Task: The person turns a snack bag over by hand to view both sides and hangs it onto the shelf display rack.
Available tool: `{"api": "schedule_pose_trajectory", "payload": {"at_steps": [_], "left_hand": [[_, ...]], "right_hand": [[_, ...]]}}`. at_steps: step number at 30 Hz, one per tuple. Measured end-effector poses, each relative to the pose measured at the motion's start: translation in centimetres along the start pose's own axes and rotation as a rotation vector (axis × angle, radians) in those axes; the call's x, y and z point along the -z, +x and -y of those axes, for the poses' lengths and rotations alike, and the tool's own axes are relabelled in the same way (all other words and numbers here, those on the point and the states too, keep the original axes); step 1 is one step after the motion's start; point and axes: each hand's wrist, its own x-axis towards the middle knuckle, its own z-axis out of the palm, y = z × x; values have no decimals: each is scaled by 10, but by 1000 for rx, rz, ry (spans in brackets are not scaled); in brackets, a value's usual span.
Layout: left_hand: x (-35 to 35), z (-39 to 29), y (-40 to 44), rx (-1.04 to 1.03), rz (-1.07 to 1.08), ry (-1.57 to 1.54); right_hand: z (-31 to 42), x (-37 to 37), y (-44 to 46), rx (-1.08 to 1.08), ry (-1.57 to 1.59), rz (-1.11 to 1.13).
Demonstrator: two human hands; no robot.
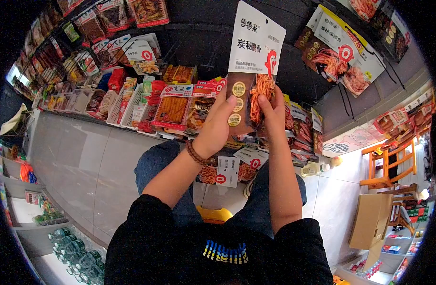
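Upright in front of me is a snack packet with a white top, a brown lower part and a picture of reddish shredded food. My left hand grips its lower left edge, thumb on the front. On the lower right edge my right hand is closed the same way, with the fingers mostly hidden behind the packet. Below my hands, between my knees, lie similar white-and-red packets. A tray of packaged snack sticks sits on the shelf left of my left hand.
Similar packets hang on hooks at upper right. White baskets and packaged snacks line the low shelf. A bottle lies on the floor at right, near a wooden chair and cardboard box. Bottled drinks stand at lower left.
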Motion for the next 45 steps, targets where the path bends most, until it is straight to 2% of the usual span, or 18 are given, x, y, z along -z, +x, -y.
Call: {"api": "schedule_pose_trajectory", "payload": {"at_steps": [4,7,10,13,15,18,22,24,27,37,40,42,45], "left_hand": [[-3,2,-3,-6,15,-45],[-5,4,-7,63,-11,-152],[-5,6,-7,29,78,-214],[-7,6,-6,-6,110,-148],[-9,5,-7,-3,107,21],[-12,7,-8,-93,136,133],[-15,3,-10,-80,143,220],[-13,8,-8,-219,172,360],[-11,14,-7,-263,161,375],[-11,13,-9,-243,137,416],[-11,11,-8,-246,130,415],[-10,7,-8,-214,102,406],[-3,3,-5,-193,116,365]], "right_hand": [[-7,1,-1,-37,57,-15],[-13,0,-2,-41,214,26],[-16,-2,-3,-72,335,59],[-17,-4,-4,-69,417,104],[-16,-6,-7,-108,494,144],[-13,-11,-10,-87,514,190],[-20,-11,-12,-96,473,177],[-26,-11,-12,-196,534,193],[-25,-12,-12,-196,516,204],[-25,-16,-14,-151,510,200],[-26,-14,-13,-232,547,187],[-21,-13,-12,-130,522,222],[-25,-7,-7,-98,470,175]]}}
